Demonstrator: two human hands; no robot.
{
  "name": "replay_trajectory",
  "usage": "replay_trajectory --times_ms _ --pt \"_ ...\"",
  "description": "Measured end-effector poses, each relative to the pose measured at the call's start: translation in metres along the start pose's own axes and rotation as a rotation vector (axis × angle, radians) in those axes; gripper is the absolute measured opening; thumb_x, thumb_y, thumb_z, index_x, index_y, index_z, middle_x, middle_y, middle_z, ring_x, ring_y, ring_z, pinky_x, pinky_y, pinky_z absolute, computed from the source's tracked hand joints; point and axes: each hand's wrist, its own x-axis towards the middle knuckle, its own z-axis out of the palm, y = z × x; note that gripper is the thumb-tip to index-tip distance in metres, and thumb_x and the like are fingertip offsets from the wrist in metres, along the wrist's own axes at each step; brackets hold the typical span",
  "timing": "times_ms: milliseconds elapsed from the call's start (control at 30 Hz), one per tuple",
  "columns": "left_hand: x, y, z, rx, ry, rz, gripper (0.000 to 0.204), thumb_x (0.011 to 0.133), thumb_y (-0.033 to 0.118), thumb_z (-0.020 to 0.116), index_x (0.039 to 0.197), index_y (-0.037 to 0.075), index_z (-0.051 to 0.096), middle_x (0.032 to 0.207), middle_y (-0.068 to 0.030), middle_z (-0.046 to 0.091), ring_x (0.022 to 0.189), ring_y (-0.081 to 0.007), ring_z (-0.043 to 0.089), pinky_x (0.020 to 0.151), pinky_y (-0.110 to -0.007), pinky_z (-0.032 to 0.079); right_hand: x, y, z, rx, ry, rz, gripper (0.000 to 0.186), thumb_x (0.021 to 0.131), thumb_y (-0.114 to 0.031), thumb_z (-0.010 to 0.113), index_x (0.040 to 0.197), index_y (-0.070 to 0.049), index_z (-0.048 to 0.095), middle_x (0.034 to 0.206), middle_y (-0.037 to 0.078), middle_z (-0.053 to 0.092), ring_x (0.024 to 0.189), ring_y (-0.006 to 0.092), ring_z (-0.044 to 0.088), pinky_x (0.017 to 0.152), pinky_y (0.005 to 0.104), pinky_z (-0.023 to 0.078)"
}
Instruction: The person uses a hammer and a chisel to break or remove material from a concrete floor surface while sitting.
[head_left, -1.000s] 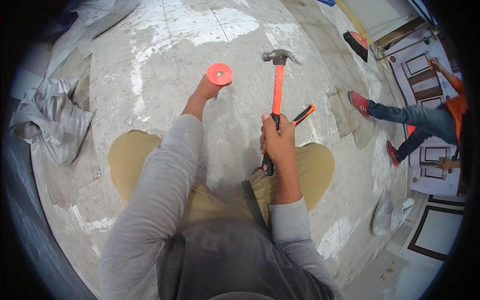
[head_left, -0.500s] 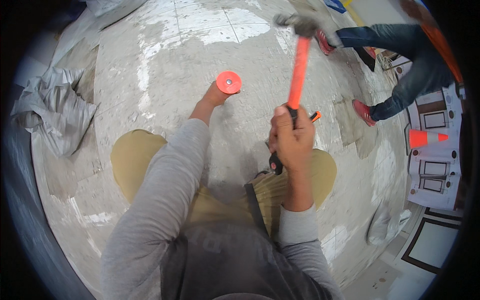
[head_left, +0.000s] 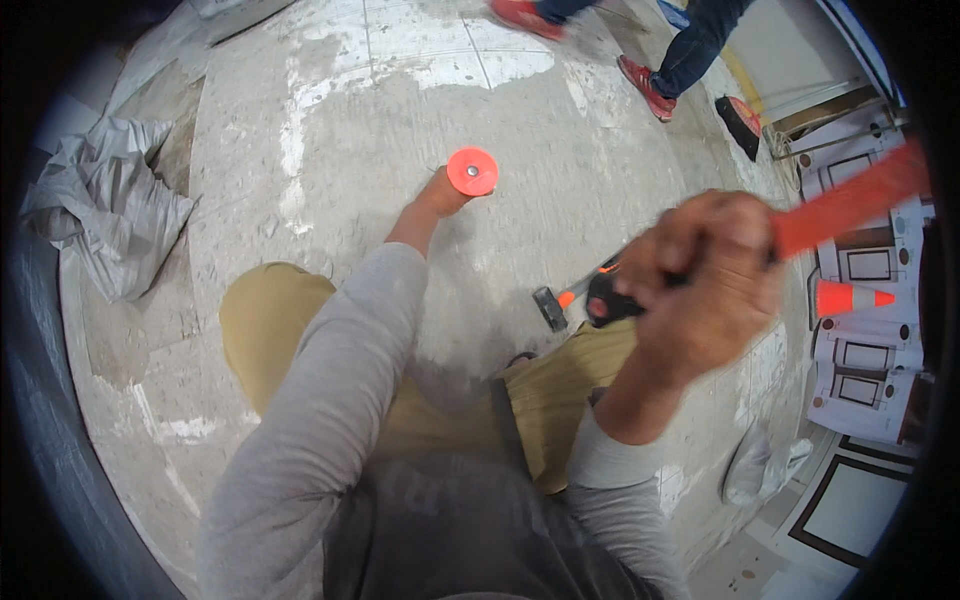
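My left hand (head_left: 438,196) is closed around a chisel (head_left: 472,171) with a round red-orange guard. The guard, with a metal striking end at its centre, hides the fingers and the blade below. Raised at the right, my right hand (head_left: 712,275) grips a hammer (head_left: 852,203) by its black grip. Its red shaft points up and right, blurred, and the head lies out of view. On the floor near my right knee rests a club hammer (head_left: 549,309) with a black head and orange-and-black handle, partly covered by my raised hand.
Worn grey flooring (head_left: 350,200) with white patches spreads around me. A crumpled grey sack (head_left: 120,215) lies left. A person in jeans and red shoes (head_left: 648,90) is at the far right, near a brush head (head_left: 738,127). An orange cone (head_left: 850,298) and printed sheets (head_left: 865,350) are at right.
My right hand has swung the hammer up and to the right, taking its head out of view. The chisel has barely shifted. The other person has moved left along the far side.
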Motion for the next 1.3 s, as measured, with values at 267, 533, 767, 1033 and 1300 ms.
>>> replay_trajectory --times_ms 267,533,767,1033,1300 --pt "0.010 0.017 0.001 0.021 -0.041 0.132 0.045 0.078 0.024 0.076 0.115 0.007 0.058 0.111 -0.0083 0.064 0.107 -0.0216 0.058 0.092 -0.035 0.046 -0.064 0.157 -0.049 -0.826 -0.394 0.885 0.032 0.088 -0.027 0.056 0.089 0.005 0.057 0.073 0.025 0.060 0.069 0.0392 0.064 0.063 0.0429 0.047" --pt "0.019 -0.010 0.000 0.083 -0.052 0.031 0.047 0.077 0.027 0.077 0.114 0.007 0.059 0.115 -0.0099 0.062 0.108 -0.0240 0.058 0.092 -0.036 0.045 0.010 0.051 -0.001 -0.144 0.064 0.221 0.022 0.092 -0.021 0.056 0.084 -0.001 0.053 0.060 0.002 0.052 0.052 0.0114 0.053 0.047 0.0308 0.041" --pt "0.020 0.013 0.005 0.009 -0.076 0.225 0.050 0.077 0.026 0.077 0.118 0.006 0.057 0.115 -0.0095 0.061 0.108 -0.0231 0.056 0.093 -0.036 0.045 -0.090 0.190 -0.059 -0.912 -0.390 0.590 0.029 0.088 -0.023 0.056 0.085 0.006 0.056 0.067 0.022 0.059 0.066 0.0306 0.064 0.063 0.0419 0.049" --pt "0.020 0.001 0.000 0.058 -0.121 0.068 0.050 0.077 0.022 0.078 0.119 0.007 0.056 0.115 -0.0055 0.061 0.107 -0.0174 0.055 0.092 -0.035 0.044 -0.001 0.073 -0.011 -0.291 0.064 0.220 0.022 0.091 -0.017 0.056 0.077 -0.001 0.052 0.055 0.001 0.050 0.048 0.0078 0.048 0.045 0.0273 0.038" --pt "0.026 0.007 0.011 0.166 -0.054 0.267 0.052 0.077 0.024 0.077 0.121 0.008 0.055 0.117 -0.0074 0.060 0.110 -0.0194 0.055 0.094 -0.035 0.044 -0.062 0.174 -0.059 -0.719 -0.340 0.774 0.027 0.088 -0.024 0.057 0.083 0.002 0.053 0.057 0.005 0.051 0.042 0.0157 0.051 0.039 0.0320 0.041"
